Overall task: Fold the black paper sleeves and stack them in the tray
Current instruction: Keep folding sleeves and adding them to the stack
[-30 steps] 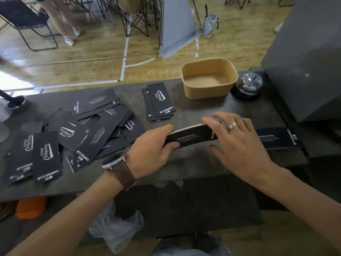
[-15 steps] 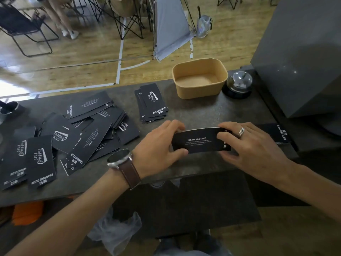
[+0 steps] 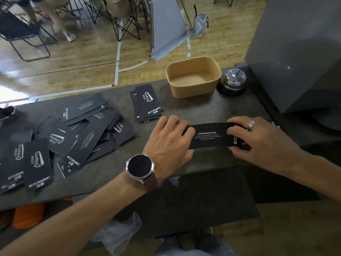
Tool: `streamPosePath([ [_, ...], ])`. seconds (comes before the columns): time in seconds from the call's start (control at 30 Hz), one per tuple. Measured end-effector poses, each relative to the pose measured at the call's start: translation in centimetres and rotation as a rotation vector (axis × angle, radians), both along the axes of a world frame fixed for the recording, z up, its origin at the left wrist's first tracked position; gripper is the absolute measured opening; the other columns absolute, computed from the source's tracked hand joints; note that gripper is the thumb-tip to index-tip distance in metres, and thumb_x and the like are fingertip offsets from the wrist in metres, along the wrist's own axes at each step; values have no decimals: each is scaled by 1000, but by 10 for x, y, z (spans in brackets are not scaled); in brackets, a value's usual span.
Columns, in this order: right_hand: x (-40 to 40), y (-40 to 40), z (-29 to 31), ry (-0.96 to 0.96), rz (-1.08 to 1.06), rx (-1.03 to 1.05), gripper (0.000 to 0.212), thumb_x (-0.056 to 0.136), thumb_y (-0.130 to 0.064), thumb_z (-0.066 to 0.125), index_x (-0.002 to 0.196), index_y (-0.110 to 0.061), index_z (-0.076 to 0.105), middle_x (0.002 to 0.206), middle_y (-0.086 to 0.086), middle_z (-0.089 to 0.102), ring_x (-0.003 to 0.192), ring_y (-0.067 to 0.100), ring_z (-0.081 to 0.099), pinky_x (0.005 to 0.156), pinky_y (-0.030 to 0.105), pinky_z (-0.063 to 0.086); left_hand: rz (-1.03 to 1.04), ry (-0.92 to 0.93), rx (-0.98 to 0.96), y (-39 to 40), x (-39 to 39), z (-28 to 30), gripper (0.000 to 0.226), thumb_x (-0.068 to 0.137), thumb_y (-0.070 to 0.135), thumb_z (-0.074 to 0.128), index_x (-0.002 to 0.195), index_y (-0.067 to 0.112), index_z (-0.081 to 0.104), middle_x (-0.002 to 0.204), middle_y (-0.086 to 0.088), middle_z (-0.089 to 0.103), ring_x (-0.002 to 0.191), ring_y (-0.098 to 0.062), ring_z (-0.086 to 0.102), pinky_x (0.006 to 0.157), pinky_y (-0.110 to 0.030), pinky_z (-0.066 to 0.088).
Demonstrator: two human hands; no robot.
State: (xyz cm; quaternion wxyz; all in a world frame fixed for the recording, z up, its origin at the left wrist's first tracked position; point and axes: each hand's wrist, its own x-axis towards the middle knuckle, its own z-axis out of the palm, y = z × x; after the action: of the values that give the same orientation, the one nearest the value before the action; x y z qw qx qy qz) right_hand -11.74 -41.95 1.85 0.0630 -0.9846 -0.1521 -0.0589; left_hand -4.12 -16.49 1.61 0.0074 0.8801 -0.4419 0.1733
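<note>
A black paper sleeve (image 3: 210, 136) printed "DRINK&COFFEE" is held just above the dark counter (image 3: 199, 111), its printed face turned toward me. My left hand (image 3: 166, 143) grips its left end, thumb under and fingers over. My right hand (image 3: 258, 137) pinches its right end, where the paper bends over. The tan tray (image 3: 193, 89) stands behind on the counter with nothing in it. A small neat stack of sleeves (image 3: 146, 104) lies left of the tray. A loose heap of sleeves (image 3: 73, 137) covers the counter's left part.
A chrome desk bell (image 3: 232, 80) sits right of the tray. A large grey box (image 3: 295, 52) fills the right side. More black sleeves (image 3: 275, 123) peek out behind my right hand. Folding chairs and a person's legs are on the wooden floor beyond.
The sleeve has tipped up from edge-on to face me. Both hands have drawn it a little nearer and spread toward its ends.
</note>
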Motion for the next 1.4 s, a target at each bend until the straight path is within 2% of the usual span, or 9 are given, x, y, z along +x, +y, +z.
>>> streamPosePath([
  [0.2,-1,-62,29,173,-44,-67,50,75,-41,73,119,-33,50,128,3,60,114,24,59,93,47,54,-117,240,-95,-69,1,6,39,76,38,70,99,9,56,95,-9,57,79,-26,56,73,-34,42],
  [0.37,1,-104,29,328,-131,-82,45,80,-44,68,108,-52,34,120,-10,55,101,8,57,80,30,54,-118,318,-66,-118,-1,7,42,82,40,65,111,11,54,103,-9,57,88,-28,57,74,-34,35],
  [0.43,4,-111,23,342,-131,-96,46,81,-39,72,107,-49,35,115,-11,55,88,3,55,70,22,46,-98,296,-36,-127,-3,4,44,83,41,63,115,13,54,106,-8,58,92,-28,58,79,-35,38],
  [0.57,5,-115,8,352,-116,-133,44,84,-38,71,113,-41,37,113,-12,55,77,1,49,62,19,38,-60,261,19,-134,-5,-1,46,83,43,63,118,15,54,108,-7,60,96,-28,56,81,-36,36],
  [0.73,11,-113,3,328,-144,-159,43,85,-38,68,115,-39,36,117,-11,55,63,-4,41,61,27,39,9,263,74,-138,-6,-3,43,81,42,62,114,15,53,107,-7,59,94,-31,58,74,-36,29],
  [0.83,14,-111,5,356,-152,-173,44,86,-38,68,115,-40,35,118,-12,52,66,0,47,60,27,42,34,287,104,-139,-7,-3,44,81,41,63,116,17,51,108,-6,58,93,-31,59,72,-36,26],
  [1.0,20,-110,5,421,-159,-116,48,82,-33,73,106,-43,33,114,-11,46,73,-1,48,62,22,40,102,551,73,-140,-8,-4,49,83,29,68,121,13,41,109,-10,48,87,-34,62,58,-37,33],
  [1.13,24,-110,5,474,-165,-40,50,82,-30,76,102,-43,32,109,-13,44,81,1,49,65,21,43,112,644,33,-142,-10,-3,46,83,21,69,117,8,42,110,-14,46,89,-38,61,60,-38,38],
  [1.4,30,-107,6,509,-169,-62,47,79,-31,76,104,-40,36,107,-12,41,88,11,53,74,34,53,140,659,43,-146,-11,1,45,88,22,68,122,4,44,117,-15,47,97,-38,61,69,-39,46],
])
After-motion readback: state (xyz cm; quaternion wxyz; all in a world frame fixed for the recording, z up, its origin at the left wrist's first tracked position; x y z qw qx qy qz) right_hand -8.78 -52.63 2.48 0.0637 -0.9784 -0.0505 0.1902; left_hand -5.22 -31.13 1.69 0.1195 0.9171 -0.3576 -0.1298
